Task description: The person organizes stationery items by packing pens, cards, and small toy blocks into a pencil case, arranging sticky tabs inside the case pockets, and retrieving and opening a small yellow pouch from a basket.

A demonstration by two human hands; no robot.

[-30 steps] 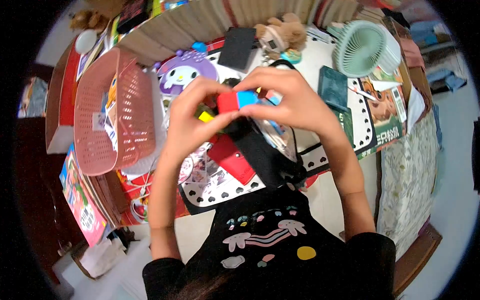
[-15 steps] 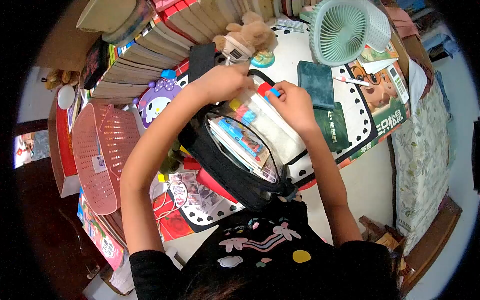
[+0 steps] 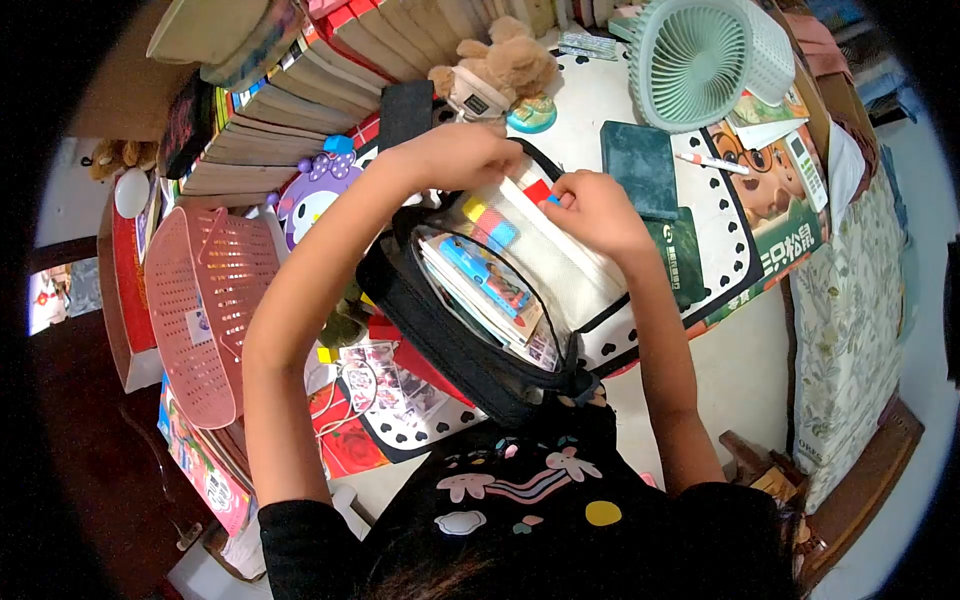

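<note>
A black bag [image 3: 440, 345] lies unzipped on the desk, its lid folded back to show a white mesh pocket [image 3: 565, 265]. Through the mesh show a yellow block [image 3: 474, 208], light blue and pink ones, and a red block [image 3: 538, 190] near the upper edge. My left hand [image 3: 465, 160] is closed at the pocket's upper edge, fingertips partly hidden. At the same edge, my right hand [image 3: 605, 212] pinches a small blue block [image 3: 553, 200], mostly covered by the fingers. Booklets and a blue packet [image 3: 485, 275] sit in the bag's main part.
A row of books [image 3: 290, 110] lines the back, with a plush toy [image 3: 505, 70] before it. A green fan [image 3: 690, 65] and a dark green box [image 3: 640, 170] stand right. To the left is a pink basket [image 3: 210, 310]; loose photo cards [image 3: 390, 385] lie below the bag.
The blue block has sunk lower at the pocket's edge and shows less between my right fingers. My left hand has shifted slightly right, and the red block's visible part has changed.
</note>
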